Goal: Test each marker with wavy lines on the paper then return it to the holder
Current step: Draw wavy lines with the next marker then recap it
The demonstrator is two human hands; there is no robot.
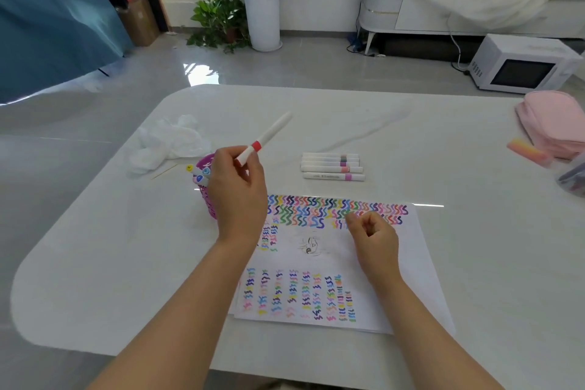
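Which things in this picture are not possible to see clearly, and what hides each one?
- Head view: the holder is mostly hidden behind the left hand; how many markers stand in it is unclear.
- The lower end of the red-banded marker is hidden in that hand's grip.
- Whether the curled right hand holds anything: its own fingers hide this.
- The pink bag is cut off by the right edge.

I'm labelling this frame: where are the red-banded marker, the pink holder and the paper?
red-banded marker [257, 146]: head view, on its red band.
pink holder [209, 204]: head view, its woven side.
paper [411, 250]: head view, bare right part.
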